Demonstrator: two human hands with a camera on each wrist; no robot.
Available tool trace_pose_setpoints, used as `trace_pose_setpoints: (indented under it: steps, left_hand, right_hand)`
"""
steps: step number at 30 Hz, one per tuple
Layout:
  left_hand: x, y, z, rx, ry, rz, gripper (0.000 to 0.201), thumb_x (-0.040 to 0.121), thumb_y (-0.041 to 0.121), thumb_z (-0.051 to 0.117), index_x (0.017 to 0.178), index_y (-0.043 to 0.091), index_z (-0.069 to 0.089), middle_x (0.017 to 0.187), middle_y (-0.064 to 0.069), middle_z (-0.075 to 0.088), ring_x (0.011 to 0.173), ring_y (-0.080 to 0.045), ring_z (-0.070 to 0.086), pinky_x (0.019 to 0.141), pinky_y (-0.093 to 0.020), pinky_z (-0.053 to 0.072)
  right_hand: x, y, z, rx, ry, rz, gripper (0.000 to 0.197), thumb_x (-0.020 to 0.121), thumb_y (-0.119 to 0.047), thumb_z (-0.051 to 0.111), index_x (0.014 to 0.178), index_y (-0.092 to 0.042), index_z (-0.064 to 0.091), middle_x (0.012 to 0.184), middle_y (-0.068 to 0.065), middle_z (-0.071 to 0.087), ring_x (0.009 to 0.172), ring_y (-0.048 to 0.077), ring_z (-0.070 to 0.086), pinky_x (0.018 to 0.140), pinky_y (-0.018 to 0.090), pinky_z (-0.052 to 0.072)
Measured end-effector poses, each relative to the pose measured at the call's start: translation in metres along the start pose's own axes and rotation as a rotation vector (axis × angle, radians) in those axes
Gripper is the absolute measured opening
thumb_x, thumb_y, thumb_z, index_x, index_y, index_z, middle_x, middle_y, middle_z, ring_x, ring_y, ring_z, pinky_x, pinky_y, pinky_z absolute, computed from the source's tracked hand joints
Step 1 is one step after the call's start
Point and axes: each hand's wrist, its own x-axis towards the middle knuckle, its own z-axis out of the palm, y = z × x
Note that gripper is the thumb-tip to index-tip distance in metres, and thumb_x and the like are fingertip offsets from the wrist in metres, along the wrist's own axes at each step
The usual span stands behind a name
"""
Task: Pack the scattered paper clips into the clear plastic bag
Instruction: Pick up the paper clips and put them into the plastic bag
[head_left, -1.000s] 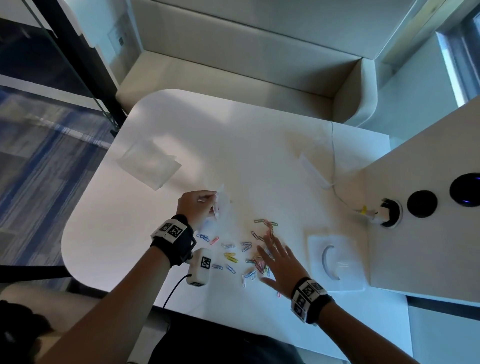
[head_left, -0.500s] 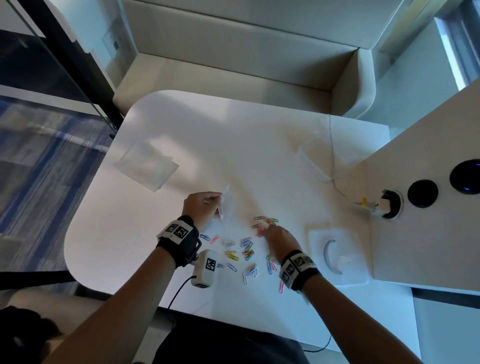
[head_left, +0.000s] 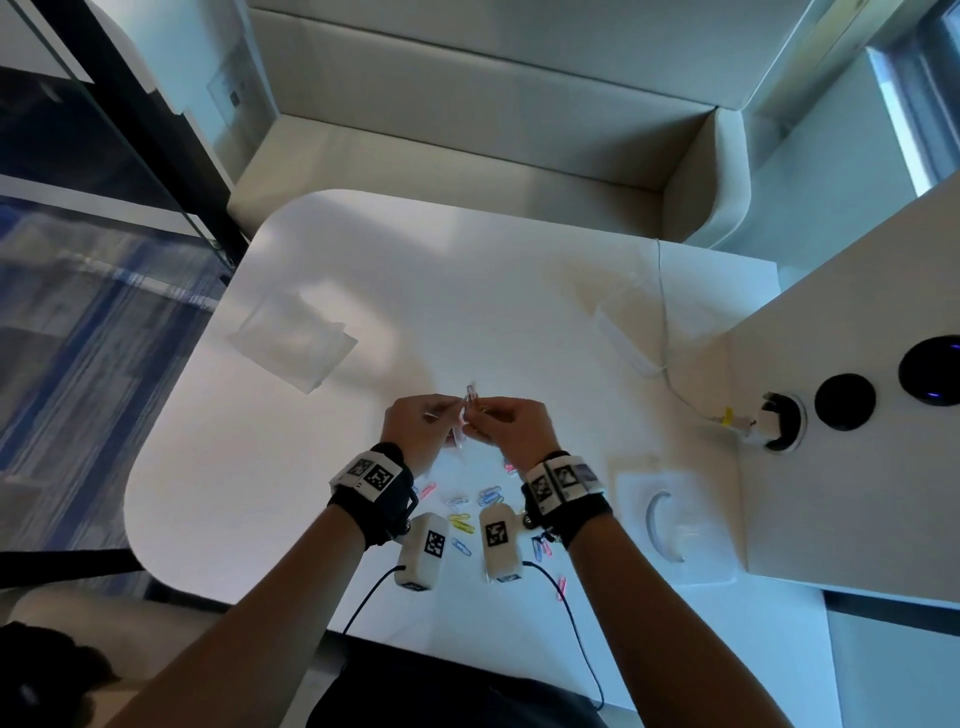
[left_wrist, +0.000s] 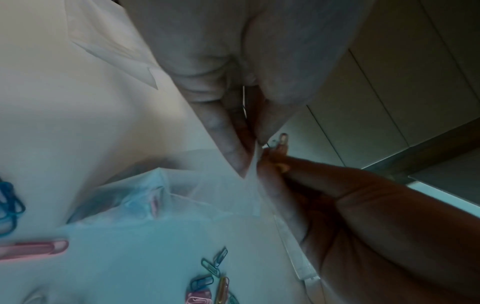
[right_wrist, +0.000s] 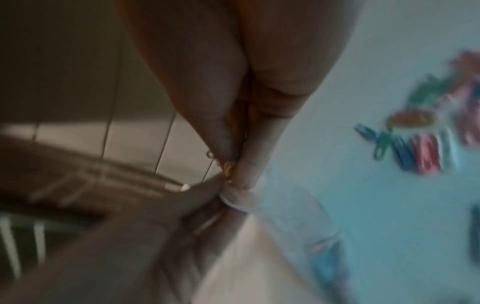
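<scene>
Above the middle of the white table (head_left: 363, 270) my left hand (head_left: 448, 417) pinches the rim of the small clear plastic bag (head_left: 459, 435). My right hand (head_left: 475, 422) meets it at the bag's mouth and pinches a few paper clips (left_wrist: 282, 142), seen yellow in the right wrist view (right_wrist: 228, 167). The bag (left_wrist: 182, 195) hangs toward the table, and a pink clip (left_wrist: 155, 202) shows inside it. Several coloured clips (head_left: 467, 512) lie loose on the table under my wrists, also seen in the wrist views (left_wrist: 207, 267) (right_wrist: 426, 148).
A pile of clear bags (head_left: 296, 343) lies at the table's left. A white plastic lid (head_left: 670, 519) sits at the right, beside a raised white console (head_left: 841, 291) with round sockets. A white cable (head_left: 670, 374) and another clear bag (head_left: 623, 338) lie toward the back right.
My right hand has left the clips on the table and risen to the bag's mouth with clips pinched in it. The left hand has kept hold of the bag.
</scene>
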Motion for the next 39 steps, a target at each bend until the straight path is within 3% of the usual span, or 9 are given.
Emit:
trace_pose_setpoints:
  steps: [3, 6, 9, 13, 19, 22, 26, 32, 39]
  left_hand:
    - [0.001, 0.001, -0.003, 0.006, -0.003, 0.026, 0.021, 0.087, 0.012, 0.068, 0.076, 0.023, 0.081, 0.078, -0.01, 0.078, 0.079, -0.025, 0.077, 0.083, -0.041, 0.062]
    - [0.002, 0.002, -0.008, 0.03, 0.015, 0.035, 0.012, 0.09, 0.014, 0.069, 0.094, 0.009, 0.08, 0.076, -0.01, 0.076, 0.071, -0.021, 0.076, 0.077, -0.034, 0.063]
    - [0.004, 0.003, -0.018, 0.009, 0.02, 0.047, 0.014, 0.092, 0.01, 0.067, 0.099, 0.006, 0.078, 0.078, -0.011, 0.076, 0.074, -0.025, 0.077, 0.079, -0.042, 0.064]
    - [0.008, 0.002, -0.049, -0.002, 0.062, 0.046, 0.016, 0.095, 0.009, 0.062, 0.097, 0.008, 0.078, 0.066, -0.009, 0.074, 0.071, -0.02, 0.075, 0.08, -0.041, 0.063]
    - [0.007, 0.006, -0.101, -0.071, 0.164, 0.087, 0.023, 0.095, 0.004, 0.061, 0.087, 0.019, 0.076, 0.056, 0.002, 0.069, 0.061, -0.012, 0.069, 0.07, -0.029, 0.063]
    - [0.005, 0.003, -0.115, -0.058, 0.187, 0.078, 0.018, 0.095, 0.005, 0.06, 0.093, 0.013, 0.076, 0.057, 0.002, 0.071, 0.066, -0.007, 0.07, 0.072, -0.03, 0.064]
    - [0.003, -0.008, -0.132, -0.046, 0.23, 0.044, 0.02, 0.093, 0.005, 0.063, 0.089, 0.019, 0.077, 0.058, 0.003, 0.071, 0.072, -0.009, 0.071, 0.072, -0.03, 0.064]
    - [-0.002, -0.017, -0.141, -0.09, 0.273, 0.006, 0.018, 0.095, 0.0, 0.059, 0.101, 0.006, 0.075, 0.079, -0.01, 0.072, 0.061, -0.007, 0.071, 0.068, -0.027, 0.064]
    - [0.004, -0.018, -0.126, -0.089, 0.221, 0.009, 0.019, 0.094, 0.003, 0.062, 0.092, 0.016, 0.076, 0.061, 0.005, 0.072, 0.066, -0.008, 0.072, 0.069, -0.028, 0.063]
  right_hand:
    - [0.005, 0.0, 0.006, -0.549, 0.036, -0.151, 0.01, 0.083, -0.026, 0.068, 0.083, -0.023, 0.077, 0.072, -0.001, 0.074, 0.07, 0.014, 0.069, 0.066, 0.026, 0.056]
    - [0.003, -0.009, 0.014, -0.752, -0.05, -0.213, 0.033, 0.08, 0.001, 0.05, 0.068, -0.023, 0.068, 0.061, -0.003, 0.061, 0.057, 0.014, 0.053, 0.062, 0.028, 0.046]
    - [0.0, -0.018, 0.021, -0.691, -0.002, -0.281, 0.037, 0.081, 0.007, 0.051, 0.1, -0.015, 0.074, 0.092, 0.002, 0.073, 0.08, 0.011, 0.067, 0.075, 0.019, 0.053]
    - [-0.01, -0.014, 0.025, -0.563, 0.089, -0.552, 0.021, 0.079, -0.001, 0.059, 0.081, -0.015, 0.074, 0.08, -0.003, 0.072, 0.065, 0.007, 0.066, 0.067, 0.025, 0.058]
    - [-0.034, 0.1, 0.086, -1.404, -0.726, -0.944, 0.048, 0.085, -0.02, 0.061, 0.131, -0.009, 0.054, 0.139, 0.015, 0.052, 0.133, 0.033, 0.044, 0.109, 0.052, 0.036]
    - [-0.035, 0.128, 0.114, -1.663, -0.795, -0.873, 0.066, 0.095, -0.04, 0.046, 0.15, -0.011, 0.022, 0.16, 0.011, 0.015, 0.148, 0.03, 0.007, 0.12, 0.051, 0.006]
    - [-0.011, 0.128, 0.122, -1.696, -0.637, -0.76, 0.075, 0.096, -0.052, 0.034, 0.152, -0.011, 0.006, 0.161, 0.008, -0.004, 0.148, 0.026, -0.006, 0.119, 0.05, -0.001]
    - [-0.002, 0.128, 0.078, -1.705, -0.509, -0.634, 0.078, 0.095, -0.055, 0.029, 0.152, -0.006, 0.007, 0.16, 0.015, -0.002, 0.148, 0.028, -0.003, 0.119, 0.051, -0.003]
    - [-0.004, 0.123, 0.001, -1.787, -0.346, -0.363, 0.076, 0.097, -0.058, 0.017, 0.152, -0.008, 0.003, 0.159, 0.013, -0.009, 0.147, 0.03, -0.008, 0.117, 0.056, -0.003]
